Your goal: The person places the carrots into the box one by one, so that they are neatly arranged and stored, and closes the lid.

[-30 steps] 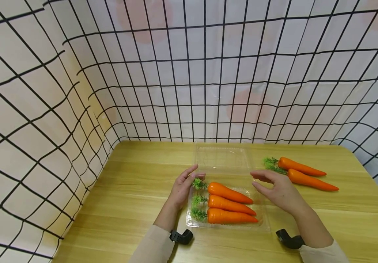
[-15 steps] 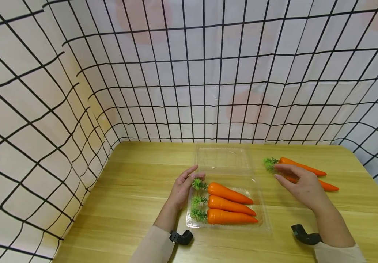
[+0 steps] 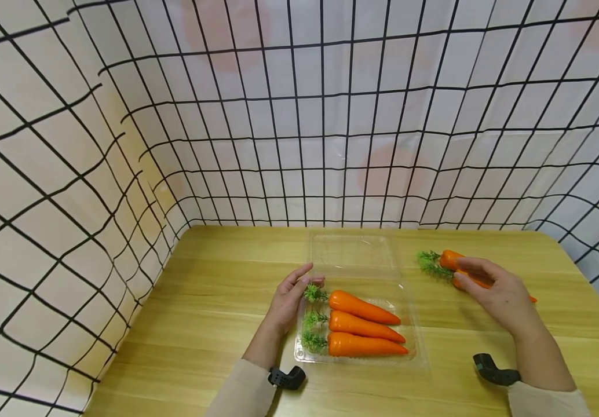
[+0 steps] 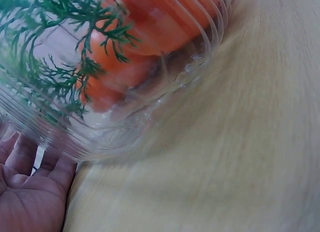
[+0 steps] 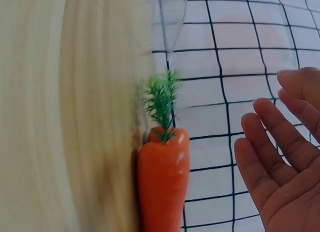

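Three orange carrots with green tops, one of them the middle carrot, lie side by side in a clear plastic clamshell box. My left hand rests at the box's left side, its fingers extended along the wall; in the left wrist view the fingers touch the plastic. Two more carrots lie on the table to the right, the far carrot and the near carrot. Over them hovers my right hand, fingers loosely spread and holding nothing; it hides part of both. In the right wrist view a carrot lies beside the open fingers.
The box's clear lid lies folded back flat behind it. Both stand on a wooden table. A white cloth wall with a black grid rises along the table's back and sides.
My right hand has moved right, from beside the box to over the two loose carrots. The left hand and the carrots have stayed in place.
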